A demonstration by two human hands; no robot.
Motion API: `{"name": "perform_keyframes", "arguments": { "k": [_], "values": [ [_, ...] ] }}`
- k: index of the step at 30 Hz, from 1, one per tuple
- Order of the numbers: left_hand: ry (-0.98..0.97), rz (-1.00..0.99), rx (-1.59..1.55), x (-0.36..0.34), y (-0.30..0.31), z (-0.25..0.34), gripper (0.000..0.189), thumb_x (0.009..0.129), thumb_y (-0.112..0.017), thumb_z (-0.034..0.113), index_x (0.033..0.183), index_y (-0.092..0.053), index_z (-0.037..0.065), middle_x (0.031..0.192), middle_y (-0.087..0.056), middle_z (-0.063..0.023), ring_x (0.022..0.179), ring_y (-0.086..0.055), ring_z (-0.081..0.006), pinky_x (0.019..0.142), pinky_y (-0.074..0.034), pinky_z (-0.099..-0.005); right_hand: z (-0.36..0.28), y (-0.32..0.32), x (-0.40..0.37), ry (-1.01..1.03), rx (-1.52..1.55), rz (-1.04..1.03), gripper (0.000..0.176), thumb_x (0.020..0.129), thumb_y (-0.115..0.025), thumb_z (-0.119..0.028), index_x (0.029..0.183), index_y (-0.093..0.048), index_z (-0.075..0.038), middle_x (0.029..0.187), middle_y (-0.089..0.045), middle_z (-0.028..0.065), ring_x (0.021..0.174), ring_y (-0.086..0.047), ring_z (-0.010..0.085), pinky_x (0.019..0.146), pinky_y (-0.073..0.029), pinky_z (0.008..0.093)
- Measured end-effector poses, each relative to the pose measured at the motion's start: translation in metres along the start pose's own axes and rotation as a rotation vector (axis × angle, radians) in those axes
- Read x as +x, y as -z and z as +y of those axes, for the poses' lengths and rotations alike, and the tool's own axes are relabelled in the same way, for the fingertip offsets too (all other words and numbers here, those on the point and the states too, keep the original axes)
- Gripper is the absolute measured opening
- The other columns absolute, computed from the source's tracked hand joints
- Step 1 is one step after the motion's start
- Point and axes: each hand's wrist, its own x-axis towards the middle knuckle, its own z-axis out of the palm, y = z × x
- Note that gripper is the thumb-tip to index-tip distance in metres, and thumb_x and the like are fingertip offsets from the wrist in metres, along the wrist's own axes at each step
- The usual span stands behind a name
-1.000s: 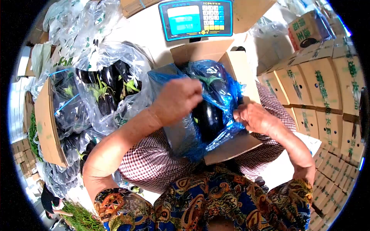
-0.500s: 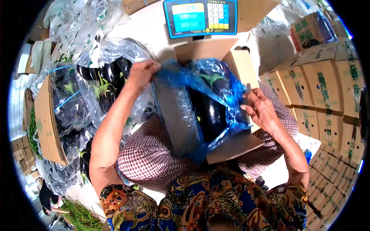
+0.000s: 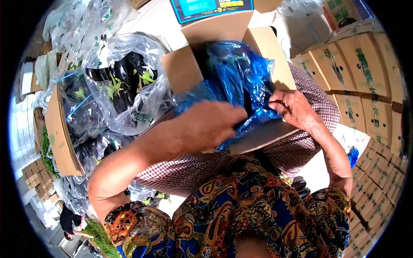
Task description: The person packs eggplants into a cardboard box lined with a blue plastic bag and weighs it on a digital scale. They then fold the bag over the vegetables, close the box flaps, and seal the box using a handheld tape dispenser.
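Note:
An open cardboard box (image 3: 185,71) rests on my lap, lined with a blue plastic liner (image 3: 234,71). The liner is folded over the dark eggplants inside, and they barely show through it. My left hand (image 3: 211,124), blurred by motion, lies over the liner's near side at the box's front edge, its fingers curled on the plastic. My right hand (image 3: 294,109) pinches the liner at the box's right side, beside the front flap (image 3: 262,135).
A blue weighing scale (image 3: 206,6) stands behind the box. Clear bags of eggplants (image 3: 124,81) and a cardboard box (image 3: 60,129) crowd the left. Stacked printed cartons (image 3: 365,77) fill the right. Another person (image 3: 71,219) crouches at the lower left.
My left hand has swung from the liner's raised far-left edge down to the box's near side. The liner now covers the eggplants. My right hand has stayed at the right edge.

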Motion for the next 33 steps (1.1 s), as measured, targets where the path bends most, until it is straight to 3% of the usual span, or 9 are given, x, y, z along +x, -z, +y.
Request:
{"name": "perform_keyframes", "arguments": {
  "k": [6,10,15,18,20,22,26,30,33],
  "values": [
    [0.451,0.391,0.104,-0.038,0.033,-0.041,0.047,0.075,-0.076,0.024,0.111,-0.056,0.002,0.092,-0.062,-0.0091,0.078,-0.060,-0.0172,0.073,-0.051,-0.0316,0.016,0.012,-0.018,-0.082,-0.122,0.161,0.039,0.088,-0.065,-0.027,0.111,-0.053,0.002,0.094,-0.059,0.0202,0.075,-0.064,0.0288,0.066,-0.054,0.0385],
    [0.608,-0.133,0.217,-0.053,-0.014,-0.055,0.041,0.079,-0.073,0.030,0.103,-0.054,0.003,0.095,-0.064,-0.0204,0.090,-0.062,-0.0404,0.074,-0.050,-0.0446,0.013,-0.008,0.004,-0.146,-0.014,-0.056,0.025,0.086,-0.066,-0.018,0.102,-0.057,-0.001,0.083,-0.062,0.0217,0.066,-0.061,0.0269,0.068,-0.053,0.0422],
    [0.577,-0.126,-0.691,-0.010,-0.024,-0.007,0.024,0.088,-0.063,0.027,0.101,-0.062,0.007,0.085,-0.065,-0.0018,0.076,-0.061,-0.0170,0.069,-0.049,-0.0357,0.004,-0.031,0.015,0.261,0.190,-0.359,0.015,0.086,-0.052,-0.002,0.097,-0.062,-0.002,0.077,-0.065,0.0140,0.067,-0.062,0.0281,0.066,-0.050,0.0381],
    [0.457,0.201,-0.733,0.013,0.000,0.003,0.030,0.090,-0.061,0.028,0.110,-0.061,0.006,0.086,-0.061,0.0038,0.079,-0.053,-0.0077,0.070,-0.046,-0.0296,0.005,-0.019,0.014,-0.024,0.470,-0.457,0.011,0.089,-0.055,-0.007,0.095,-0.063,-0.003,0.074,-0.065,0.0101,0.067,-0.061,0.0215,0.062,-0.049,0.0333],
    [0.492,0.457,-0.952,0.016,-0.004,-0.026,0.037,0.090,-0.060,0.030,0.114,-0.057,0.002,0.095,-0.061,-0.0019,0.084,-0.053,-0.0101,0.074,-0.045,-0.0289,0.027,-0.023,0.011,0.291,0.401,0.001,0.016,0.088,-0.066,-0.018,0.094,-0.063,-0.003,0.080,-0.065,0.0077,0.067,-0.061,0.0150,0.060,-0.050,0.0306],
    [0.556,0.398,-0.710,0.004,-0.024,-0.045,0.056,0.085,-0.065,0.032,0.125,-0.048,-0.003,0.112,-0.058,-0.0143,0.098,-0.056,-0.0203,0.087,-0.044,-0.0332,0.031,-0.002,0.003,-0.062,0.401,-0.205,0.019,0.087,-0.065,-0.009,0.105,-0.059,-0.005,0.081,-0.056,0.0004,0.062,-0.051,0.0122,0.058,-0.045,0.0251],
    [0.472,0.210,0.153,-0.051,-0.054,-0.020,0.056,0.080,-0.070,0.026,0.121,-0.051,-0.007,0.115,-0.056,-0.0278,0.108,-0.057,-0.0335,0.092,-0.046,-0.0386,0.025,-0.012,-0.009,0.018,0.123,-0.218,0.032,0.086,-0.069,-0.023,0.110,-0.059,-0.005,0.085,-0.061,0.0053,0.068,-0.057,0.0175,0.061,-0.047,0.0310],
    [0.856,-0.174,-0.738,-0.086,-0.078,-0.018,0.018,0.091,-0.060,0.012,0.106,-0.067,0.005,0.089,-0.067,-0.0060,0.087,-0.059,-0.0149,0.076,-0.051,-0.0286,0.017,-0.019,0.003,0.206,0.316,-0.403,0.023,0.085,-0.066,-0.025,0.096,-0.064,-0.005,0.081,-0.064,0.0118,0.072,-0.061,0.0233,0.068,-0.048,0.0357],
    [0.764,-0.121,-1.006,-0.070,-0.051,0.011,0.031,0.092,-0.057,0.008,0.122,-0.060,0.003,0.114,-0.064,-0.0087,0.096,-0.061,-0.0155,0.093,-0.047,-0.0308,0.023,-0.022,0.004,0.181,0.335,-0.351,0.015,0.084,-0.064,-0.019,0.084,-0.064,-0.004,0.074,-0.064,0.0099,0.071,-0.061,0.0203,0.066,-0.047,0.0350]
  ]
}}
